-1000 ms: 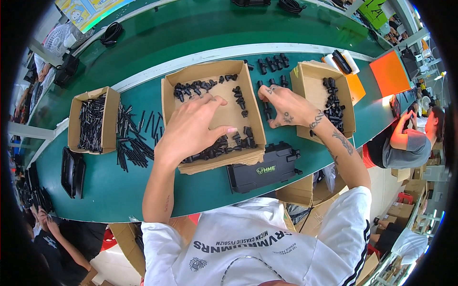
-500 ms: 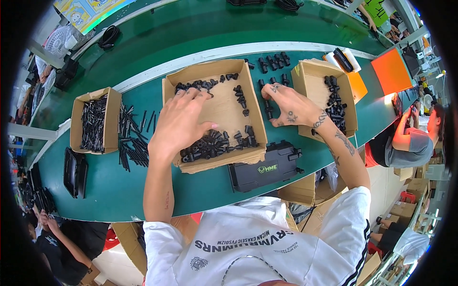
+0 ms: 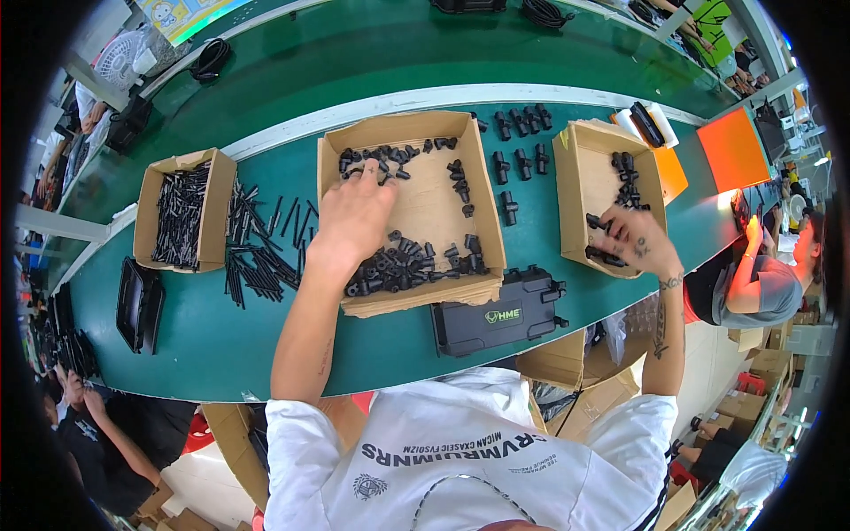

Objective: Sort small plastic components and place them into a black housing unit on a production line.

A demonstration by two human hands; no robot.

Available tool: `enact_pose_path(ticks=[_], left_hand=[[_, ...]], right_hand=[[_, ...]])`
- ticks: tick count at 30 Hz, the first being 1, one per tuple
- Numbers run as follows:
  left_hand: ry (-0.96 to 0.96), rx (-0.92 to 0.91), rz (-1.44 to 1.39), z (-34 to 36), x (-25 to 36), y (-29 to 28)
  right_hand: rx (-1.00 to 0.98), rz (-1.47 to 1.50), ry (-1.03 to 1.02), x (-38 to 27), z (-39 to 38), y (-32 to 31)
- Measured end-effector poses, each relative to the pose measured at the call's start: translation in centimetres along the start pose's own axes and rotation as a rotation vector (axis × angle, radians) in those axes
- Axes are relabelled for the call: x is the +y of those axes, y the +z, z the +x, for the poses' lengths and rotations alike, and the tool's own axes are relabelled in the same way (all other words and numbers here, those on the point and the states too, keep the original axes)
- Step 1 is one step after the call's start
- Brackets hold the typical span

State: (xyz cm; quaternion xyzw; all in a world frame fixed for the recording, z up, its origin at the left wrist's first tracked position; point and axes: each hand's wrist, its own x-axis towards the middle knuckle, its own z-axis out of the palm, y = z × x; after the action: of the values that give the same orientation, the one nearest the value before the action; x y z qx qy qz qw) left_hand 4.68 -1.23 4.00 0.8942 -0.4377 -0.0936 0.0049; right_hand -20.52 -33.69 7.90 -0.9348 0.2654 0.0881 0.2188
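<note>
Green worktop (image 3: 221, 354) carries three cardboard boxes (image 3: 425, 297), white fan (image 3: 119, 62) beyond.

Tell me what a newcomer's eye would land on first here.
First, probably the large cardboard box in the middle of the green table, black fittings clustered along its sides, with the left hand over it. Next, the bright orange panel toward the table's right end. Then the smaller box at left, packed with thin black rods, more lying loose beside it.

Left fingers (image 3: 370, 170) pointing forward; right fingers (image 3: 623, 227) bent, blurred.
</note>
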Motion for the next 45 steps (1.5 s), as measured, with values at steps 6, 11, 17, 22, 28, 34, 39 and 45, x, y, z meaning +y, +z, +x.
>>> enact_pose_path(ticks=[6, 11, 17, 22, 28, 34, 39, 45], left_hand=[[-0.006, -0.1, -0.14, 0.5, -1.5, 0.8], [0.081, -0.082, -0.209, 0.4, -2.1, 0.6], [0.132, -0.134, -0.196, 0.4, -2.2, 0.7], [0.162, -0.24, -0.25, -0.1, -2.3, -0.2], [0.126, -0.32, -0.209, -0.2, -2.4, -0.5], [0.244, 0.052, -0.681, 0.4, -2.0, -2.7], [0.087, 0.082, -1.146, 0.0, -0.8, -4.0], [0.09, 0.032, -1.602, -0.2, 0.4, -4.2]], right_hand=[[-0.053, 0.038, -0.294, 1.0, 0.2, 2.8], [-0.012, 0.07, -0.337, 1.4, 0.5, 2.4], [-0.109, 0.164, -0.31, -0.8, 0.4, 2.7], [-0.07, 0.217, -0.327, -1.0, 0.5, 2.9], [-0.005, 0.248, -0.42, -0.3, -0.1, 2.3], [0.044, 0.797, -0.226, -1.4, -0.6, 0.8], [-0.065, 0.979, -0.251, -8.8, -0.2, 0.8], [0.108, 0.864, -0.655, -15.0, 2.3, 3.2]])
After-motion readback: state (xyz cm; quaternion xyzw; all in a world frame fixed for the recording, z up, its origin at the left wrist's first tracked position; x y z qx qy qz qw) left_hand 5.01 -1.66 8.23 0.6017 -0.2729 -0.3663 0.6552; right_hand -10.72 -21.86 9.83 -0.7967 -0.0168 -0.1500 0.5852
